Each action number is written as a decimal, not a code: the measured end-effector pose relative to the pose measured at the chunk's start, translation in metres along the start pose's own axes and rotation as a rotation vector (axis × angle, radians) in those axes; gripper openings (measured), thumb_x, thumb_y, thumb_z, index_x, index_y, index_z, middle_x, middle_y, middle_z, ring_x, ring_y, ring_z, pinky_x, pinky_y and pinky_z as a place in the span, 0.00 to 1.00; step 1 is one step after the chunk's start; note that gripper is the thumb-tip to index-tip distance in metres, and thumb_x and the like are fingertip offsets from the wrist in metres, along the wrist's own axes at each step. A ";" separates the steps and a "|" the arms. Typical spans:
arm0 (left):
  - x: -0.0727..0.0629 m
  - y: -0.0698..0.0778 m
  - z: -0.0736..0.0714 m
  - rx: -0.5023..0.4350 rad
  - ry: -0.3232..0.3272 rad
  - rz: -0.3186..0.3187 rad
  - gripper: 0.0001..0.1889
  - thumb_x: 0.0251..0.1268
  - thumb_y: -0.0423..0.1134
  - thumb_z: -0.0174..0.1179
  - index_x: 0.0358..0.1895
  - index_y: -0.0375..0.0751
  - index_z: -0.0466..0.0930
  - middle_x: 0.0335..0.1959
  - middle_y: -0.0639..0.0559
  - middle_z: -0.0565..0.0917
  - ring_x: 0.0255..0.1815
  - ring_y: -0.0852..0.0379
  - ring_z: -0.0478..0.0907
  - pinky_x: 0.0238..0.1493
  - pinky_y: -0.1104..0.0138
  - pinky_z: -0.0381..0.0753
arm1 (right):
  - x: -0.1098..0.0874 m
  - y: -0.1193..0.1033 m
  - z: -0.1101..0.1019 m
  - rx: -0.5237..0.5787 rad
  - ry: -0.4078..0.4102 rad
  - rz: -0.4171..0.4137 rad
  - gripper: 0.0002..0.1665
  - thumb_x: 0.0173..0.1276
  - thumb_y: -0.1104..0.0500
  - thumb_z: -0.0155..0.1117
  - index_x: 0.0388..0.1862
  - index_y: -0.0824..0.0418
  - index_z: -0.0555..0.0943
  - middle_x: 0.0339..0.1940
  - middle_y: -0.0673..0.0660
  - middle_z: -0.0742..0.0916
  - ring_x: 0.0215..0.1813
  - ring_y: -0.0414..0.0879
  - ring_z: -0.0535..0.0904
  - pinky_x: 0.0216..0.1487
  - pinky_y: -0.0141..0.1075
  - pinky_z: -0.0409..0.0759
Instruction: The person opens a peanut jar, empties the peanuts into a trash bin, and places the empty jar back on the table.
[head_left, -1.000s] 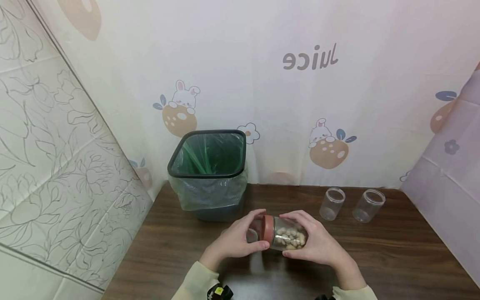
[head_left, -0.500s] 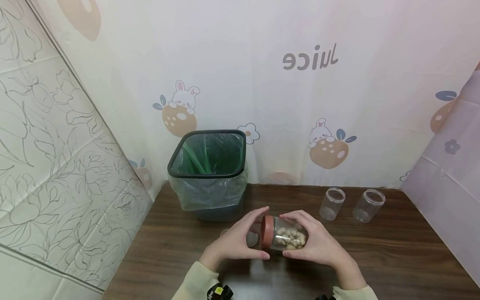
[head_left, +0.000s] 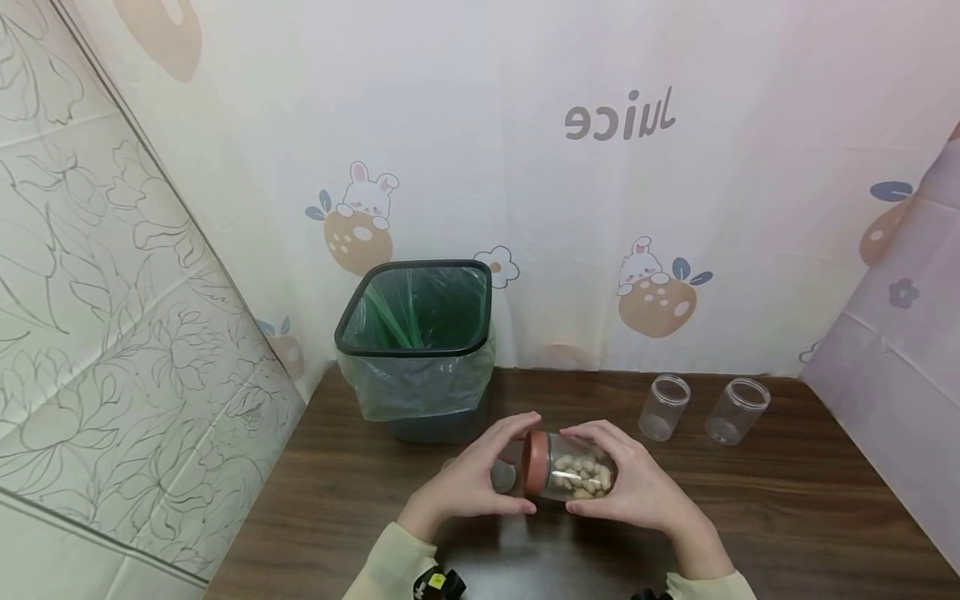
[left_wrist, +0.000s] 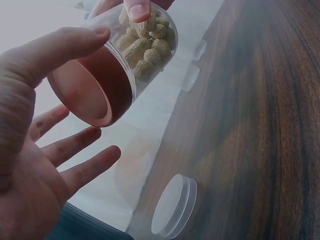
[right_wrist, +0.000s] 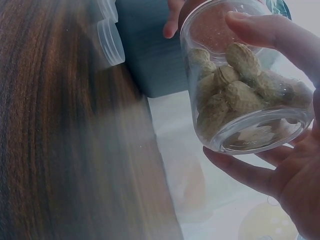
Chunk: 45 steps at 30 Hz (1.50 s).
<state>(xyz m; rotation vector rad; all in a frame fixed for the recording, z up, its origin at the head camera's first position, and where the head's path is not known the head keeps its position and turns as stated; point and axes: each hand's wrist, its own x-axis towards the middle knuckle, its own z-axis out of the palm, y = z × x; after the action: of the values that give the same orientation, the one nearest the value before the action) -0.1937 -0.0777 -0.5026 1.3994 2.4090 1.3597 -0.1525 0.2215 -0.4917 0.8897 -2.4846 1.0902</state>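
Observation:
A clear jar (head_left: pixel 581 471) of unshelled peanuts (right_wrist: pixel 242 95) lies tilted on its side above the table, its reddish-brown lid (head_left: pixel 535 467) facing left. My right hand (head_left: pixel 637 483) grips the jar's body, with the thumb on one side and fingers on the other. Around the lid, my left hand (head_left: pixel 468 483) is spread, fingers fairly straight and parted. In the left wrist view, the left thumb passes across the lid's edge and the fingertips are beside its rim; whether any touches cannot be told. The lid is seated on the jar.
Two clear open jars (head_left: pixel 664 408) (head_left: pixel 738 412) stand at the back right of the wooden table (head_left: pixel 787 517). A bin (head_left: pixel 412 353) lined with a plastic bag stands at the back left. Clear flat lids (left_wrist: pixel 175 207) (right_wrist: pixel 111 42) lie on the table near the bin.
My left fingers and thumb have spread away from the lid, which they held a second ago. The jar and my right hand have stayed almost still.

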 end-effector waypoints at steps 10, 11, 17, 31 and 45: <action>0.000 0.001 0.001 -0.001 -0.013 -0.004 0.54 0.58 0.41 0.85 0.86 0.63 0.63 0.87 0.62 0.60 0.85 0.55 0.62 0.77 0.50 0.73 | 0.000 0.000 -0.002 -0.009 -0.019 0.028 0.51 0.47 0.44 0.96 0.71 0.48 0.81 0.63 0.42 0.84 0.57 0.41 0.83 0.55 0.40 0.84; 0.000 0.001 0.001 -0.002 -0.016 -0.002 0.53 0.58 0.40 0.85 0.85 0.63 0.64 0.87 0.62 0.60 0.85 0.55 0.63 0.76 0.50 0.74 | 0.000 0.000 -0.002 -0.009 -0.020 0.030 0.51 0.48 0.43 0.95 0.71 0.48 0.81 0.63 0.42 0.84 0.57 0.41 0.83 0.55 0.40 0.84; 0.000 0.000 0.001 -0.024 -0.031 -0.001 0.50 0.62 0.41 0.83 0.85 0.61 0.65 0.87 0.61 0.60 0.84 0.54 0.64 0.70 0.50 0.81 | 0.000 0.001 -0.003 -0.005 -0.025 0.027 0.52 0.47 0.44 0.96 0.71 0.47 0.81 0.63 0.42 0.84 0.57 0.40 0.82 0.55 0.39 0.84; 0.002 -0.001 0.001 -0.079 -0.053 -0.022 0.44 0.68 0.38 0.79 0.83 0.61 0.65 0.85 0.60 0.64 0.77 0.56 0.70 0.62 0.53 0.86 | 0.001 0.002 -0.002 0.010 -0.044 0.032 0.54 0.45 0.46 0.97 0.72 0.49 0.81 0.65 0.46 0.85 0.61 0.39 0.82 0.58 0.38 0.83; 0.001 -0.004 0.002 -0.049 -0.040 0.015 0.42 0.71 0.42 0.76 0.84 0.57 0.64 0.83 0.49 0.67 0.74 0.57 0.74 0.61 0.57 0.87 | 0.000 0.003 -0.002 0.004 -0.042 0.029 0.54 0.46 0.43 0.96 0.72 0.47 0.81 0.65 0.43 0.84 0.61 0.39 0.81 0.58 0.39 0.84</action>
<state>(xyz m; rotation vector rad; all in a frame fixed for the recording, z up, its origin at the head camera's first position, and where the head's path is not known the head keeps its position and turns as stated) -0.1962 -0.0760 -0.5062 1.4215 2.3295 1.3706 -0.1548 0.2243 -0.4924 0.8893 -2.5382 1.0971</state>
